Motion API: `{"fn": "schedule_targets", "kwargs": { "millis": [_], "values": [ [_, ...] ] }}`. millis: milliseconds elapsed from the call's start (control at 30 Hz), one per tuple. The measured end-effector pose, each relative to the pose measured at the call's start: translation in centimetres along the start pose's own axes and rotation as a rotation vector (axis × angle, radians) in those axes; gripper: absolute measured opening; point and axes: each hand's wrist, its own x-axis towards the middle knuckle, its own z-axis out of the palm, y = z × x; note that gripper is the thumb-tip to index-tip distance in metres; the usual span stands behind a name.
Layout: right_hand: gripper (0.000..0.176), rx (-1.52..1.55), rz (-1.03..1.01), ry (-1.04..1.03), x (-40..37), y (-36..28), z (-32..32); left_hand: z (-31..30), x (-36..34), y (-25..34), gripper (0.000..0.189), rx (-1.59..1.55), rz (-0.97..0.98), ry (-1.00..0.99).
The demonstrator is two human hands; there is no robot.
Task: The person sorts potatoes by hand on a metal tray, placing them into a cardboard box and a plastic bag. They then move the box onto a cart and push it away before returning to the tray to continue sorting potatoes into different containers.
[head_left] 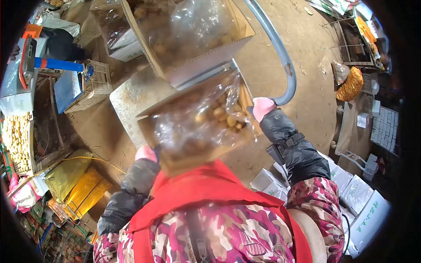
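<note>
To the right, an earth floor [313, 83] is offering open room beyond the curved handle [280, 57]. The far carton [199, 70] is standing open-topped, holding clear plastic [197, 19] over blurred brown contents. The smaller near carton [190, 162] is lying mouth-up before the red apron [188, 186], its long axis running lower left to upper right. 2 hands are grasping its opposite ends, fingers partly hidden: left hand [146, 154], right hand [263, 107]. Inside, potatoes [221, 114] are showing through plastic.
</note>
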Motion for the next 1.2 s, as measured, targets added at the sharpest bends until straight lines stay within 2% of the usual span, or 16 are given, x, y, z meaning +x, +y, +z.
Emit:
{"fn": "schedule_targets", "kwargs": {
  "millis": [67,100,200,233,300,400,467,533,633,733,800,900,1000,1067,1133,1200],
  "values": [
    [0.031,-0.042,0.007,0.056,0.3,1.9,0.9,2.0,1.6,3.9,0.049,0.132,0.085,-0.001],
    [0.028,-0.076,0.188,-0.010,0.5,1.4,0.2,2.7,2.4,4.1,0.049,0.166,0.091,-0.004],
    [0.027,0.053,0.163,0.148,-0.5,0.6,-1.2,3.9,4.4,3.3,0.052,0.198,0.029,0.003],
    [0.030,0.011,0.255,0.093,-0.5,0.3,-0.7,2.9,3.8,3.8,0.053,0.085,0.059,-0.031],
    [0.039,0.049,0.240,0.213,-0.8,-0.2,0.6,1.8,2.9,4.4,0.053,0.019,0.126,-0.031],
    [0.058,0.091,0.263,0.258,-1.2,-4.3,-0.4,-0.5,1.8,4.6,0.050,-0.134,0.023,-0.248],
    [0.061,0.049,0.124,0.429,-1.2,-6.5,0.7,-0.4,1.2,2.5,0.047,-0.242,0.095,-0.214],
    [0.062,0.167,0.195,0.235,-1.4,-9.0,2.8,-0.5,0.6,0.3,0.044,-0.297,0.315,-0.141],
    [0.053,0.348,0.002,-0.101,-0.6,-12.8,7.0,-0.5,-1.1,-5.3,0.040,-0.385,0.627,0.032],
    [0.036,0.307,-0.355,-0.546,0.5,-19.7,8.6,-3.0,-2.0,-10.7,0.038,-0.555,0.281,-0.108],
    [0.031,0.524,-0.285,-0.290,1.1,-21.3,8.1,-3.1,-2.6,-14.5,0.041,-0.546,0.134,-0.068],
    [0.030,0.669,-0.272,-0.150,4.4,-18.6,9.9,-2.9,-4.1,-20.0,0.046,-0.583,0.022,-0.011],
    [0.031,0.364,-0.301,0.017,2.1,-24.4,4.6,-1.4,-5.3,-29.6,0.047,-0.624,0.071,0.133],
    [0.033,0.848,-0.154,0.049,2.8,-25.1,6.4,-1.4,-4.5,-35.4,0.048,-0.591,0.069,0.096],
    [0.034,0.491,-0.100,0.069,-2.2,-35.6,2.3,-3.6,-5.6,-39.9,0.051,-0.614,-0.001,0.050],
    [0.032,1.111,0.094,-0.015,-0.8,-39.1,6.7,-4.8,-5.7,-46.1,0.051,-0.602,-0.018,0.006]
  ]
}}
